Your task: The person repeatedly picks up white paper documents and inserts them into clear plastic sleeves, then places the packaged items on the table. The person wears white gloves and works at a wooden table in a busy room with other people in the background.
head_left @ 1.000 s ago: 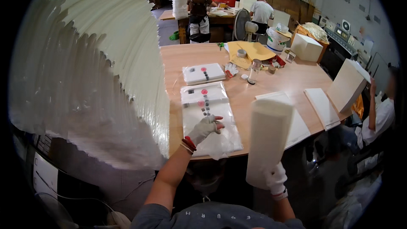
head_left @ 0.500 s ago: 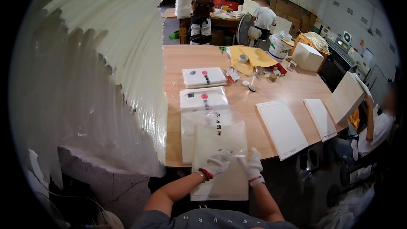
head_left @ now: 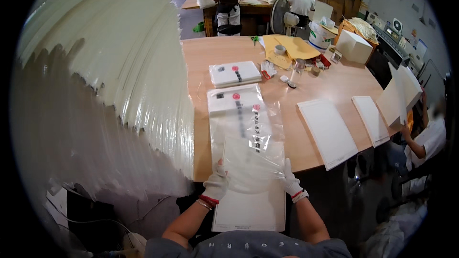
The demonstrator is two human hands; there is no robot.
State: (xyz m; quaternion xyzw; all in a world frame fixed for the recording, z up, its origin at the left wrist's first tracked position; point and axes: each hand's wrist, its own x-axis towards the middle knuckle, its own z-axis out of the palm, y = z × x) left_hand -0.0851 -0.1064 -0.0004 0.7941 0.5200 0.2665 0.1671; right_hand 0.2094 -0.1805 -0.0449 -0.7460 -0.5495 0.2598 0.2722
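Note:
A clear plastic bag (head_left: 270,136) with dark print lies over the near table edge, its mouth toward me. A stack of white paper sheets (head_left: 248,210) is partly inside it, and the lower half sticks out in front of my body. My left hand (head_left: 216,182), in a white glove, is closed on the bag's left edge beside the sheets. On the other side, my gloved right hand (head_left: 292,183) grips the bag's right edge, fingers pointing away from me. Under the bag's far end lies a pile of similar printed bags (head_left: 229,102).
Packed bags (head_left: 234,74) lie farther back. Two paper stacks (head_left: 327,131) rest at right, where a person handles large sheets (head_left: 399,95). Tall layered plastic sheeting (head_left: 143,67) rises at left. Envelopes (head_left: 299,48), a tape roll (head_left: 280,49) and a glove (head_left: 268,69) sit far back.
My hands have moved apart, from the middle of the sheets to both sides of the bag. The bag's mouth now covers the upper part of the sheets. At right, the person's sheets have shifted.

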